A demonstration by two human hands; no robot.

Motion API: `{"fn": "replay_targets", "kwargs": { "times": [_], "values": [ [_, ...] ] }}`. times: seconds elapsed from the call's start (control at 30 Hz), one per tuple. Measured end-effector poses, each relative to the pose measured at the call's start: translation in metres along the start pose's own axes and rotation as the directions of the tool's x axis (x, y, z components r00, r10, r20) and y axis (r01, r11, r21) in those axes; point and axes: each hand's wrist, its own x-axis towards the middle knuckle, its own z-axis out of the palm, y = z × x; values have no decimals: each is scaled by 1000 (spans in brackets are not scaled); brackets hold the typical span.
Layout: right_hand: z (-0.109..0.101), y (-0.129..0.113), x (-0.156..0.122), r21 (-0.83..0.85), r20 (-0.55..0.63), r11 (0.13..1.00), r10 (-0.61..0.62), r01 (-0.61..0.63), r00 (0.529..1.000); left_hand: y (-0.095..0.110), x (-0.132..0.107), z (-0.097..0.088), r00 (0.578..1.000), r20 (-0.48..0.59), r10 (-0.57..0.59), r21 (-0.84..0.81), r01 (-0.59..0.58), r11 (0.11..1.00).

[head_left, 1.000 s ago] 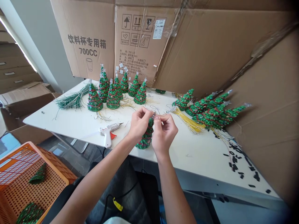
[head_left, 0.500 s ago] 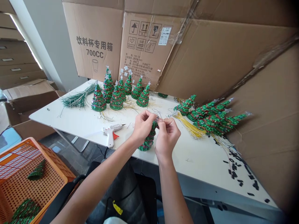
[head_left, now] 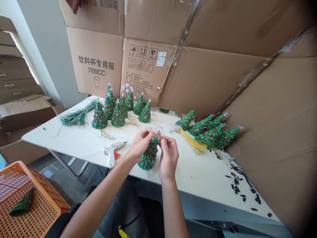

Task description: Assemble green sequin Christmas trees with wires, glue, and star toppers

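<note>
A green tinsel Christmas tree ornament (head_left: 149,156) with red beaded garland stands on the white table (head_left: 195,172) in front of me, its base on the tabletop. My left hand (head_left: 141,144) pinches at the tree's tip with finger and thumb. My right hand (head_left: 168,157) closes on the same tip from the other side. A small silver star (head_left: 157,135) shows there, partly hidden by my fingertips. Thin wire may run between the fingers, but it is too fine to tell.
A white-and-orange hot glue gun (head_left: 111,151) lies left of my hands. Several finished trees (head_left: 118,115) stand at the back, with more lying at right (head_left: 210,132). Bundles of green wire (head_left: 78,117) and yellow wire (head_left: 190,141) lie about. Black scraps (head_left: 237,181) lie at right. An orange basket (head_left: 29,205) sits at lower left.
My view has tilted, so the table sits lower in the frame. My hands stay at the tree's tip, and the tree stands in the same place relative to them.
</note>
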Motion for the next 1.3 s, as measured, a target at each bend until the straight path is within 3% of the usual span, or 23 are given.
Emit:
{"fn": "replay_targets", "kwargs": {
  "times": [0.1, 0.23, 0.37, 0.47, 0.6, 0.77, 0.87, 1.0, 1.13, 1.3],
  "values": [
    [-17, 18, -14, -46, -34, 995, 82, -83, 996, -1, -5, -8, 999, 0, 44, 55, -44, 998],
    [-35, 38, -36, -103, 8, 975, 197, -195, 980, -7, -15, -20, 995, 18, 95, 117, -97, 988],
    [-40, 42, -46, -72, 94, 974, 223, -217, 970, -19, -25, -23, 989, 45, 141, 225, -148, 963],
    [-40, 45, -45, -6, 74, 973, 231, -232, 970, -29, -28, -19, 985, -5, 171, 239, -165, 957],
    [-43, 49, -42, 135, -42, 940, 321, -313, 946, -33, -24, -15, 988, -78, 133, 114, -124, 986],
    [-46, 43, -40, 248, 28, 896, 374, -369, 927, -4, -9, -15, 978, -202, 46, -112, -70, 991],
    [-43, 36, -43, 308, 126, 862, 383, -403, 915, 23, -2, -16, 966, -189, -179, -399, 91, 912],
    [-32, 20, -55, 294, 197, 856, 382, -426, 903, 46, -2, -19, 917, -211, -337, -547, 175, 819],
    [-14, -8, -67, 161, 92, 937, 298, -310, 950, 50, -7, -22, 896, -198, -397, -612, 204, 764],
    [2, -38, -76, 14, 1, 994, 110, -110, 994, 52, -14, -16, 909, -115, -402, -711, 207, 672]
  ]
}}
